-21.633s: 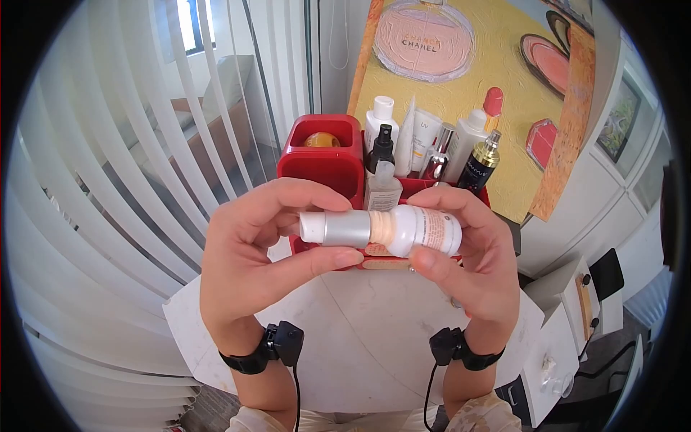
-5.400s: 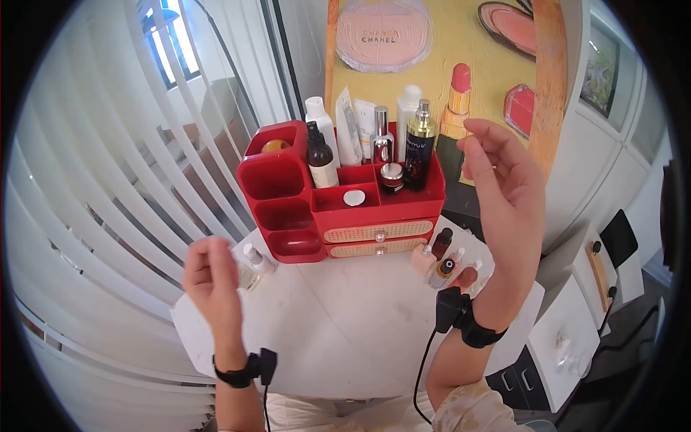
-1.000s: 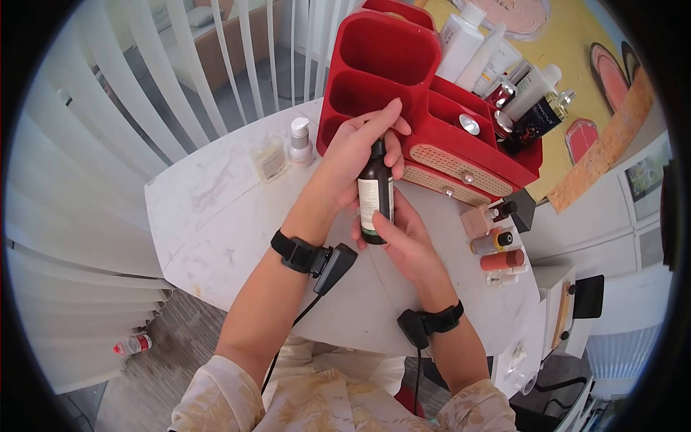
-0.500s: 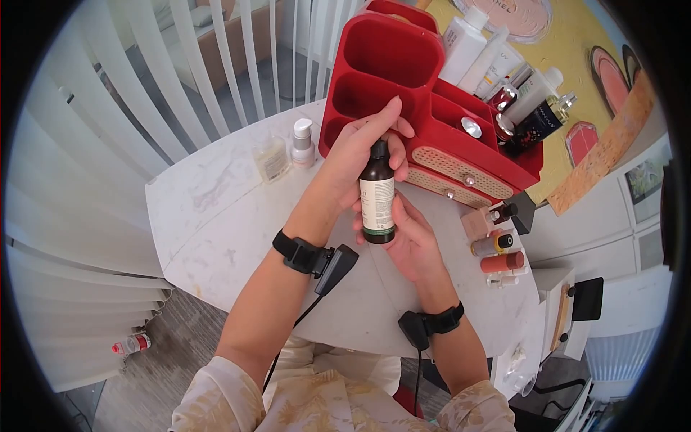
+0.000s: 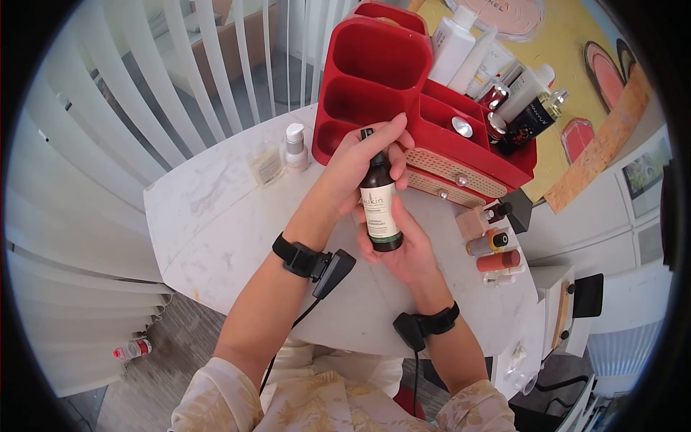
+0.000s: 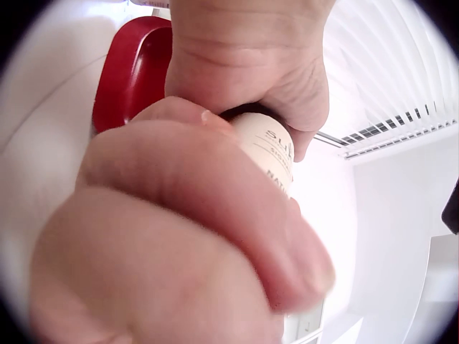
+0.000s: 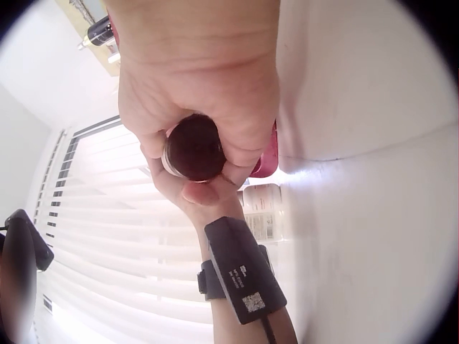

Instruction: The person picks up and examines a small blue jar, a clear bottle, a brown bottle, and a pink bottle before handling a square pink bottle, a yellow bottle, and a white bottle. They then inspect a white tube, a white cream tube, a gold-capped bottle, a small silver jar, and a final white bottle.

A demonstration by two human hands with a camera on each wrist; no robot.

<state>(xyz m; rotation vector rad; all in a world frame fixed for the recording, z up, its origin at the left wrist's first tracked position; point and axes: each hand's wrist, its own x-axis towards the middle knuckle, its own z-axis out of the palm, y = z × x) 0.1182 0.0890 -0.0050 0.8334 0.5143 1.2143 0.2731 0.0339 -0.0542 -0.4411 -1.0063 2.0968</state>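
A dark brown spray bottle (image 5: pixel 379 205) with a cream "sukin" deodorant label and a green band is held in both hands above the table. My left hand (image 5: pixel 353 165) grips its top, with the dark nozzle showing beside the thumb. Lower down, my right hand (image 5: pixel 412 248) holds the body, thumb along the label's edge. The left wrist view shows the label (image 6: pixel 267 143) partly covered by the right hand's fingers (image 6: pixel 165 236). In the right wrist view, the round dark base of the bottle (image 7: pixel 195 147) faces the camera within the right hand's grip.
A red organizer (image 5: pixel 425 169) stands behind the hands, holding several bottles and tubes. To its left are a white pump bottle (image 5: pixel 295 147) and a clear squarish bottle (image 5: pixel 266 165). Several small cosmetics, including a reddish tube (image 5: pixel 498 261), sit at the table's right.
The white pump bottle, earlier in both hands, now stands on the table. The spray bottle has left the organizer for my hands; within the last second it turned, bringing its front label into view.
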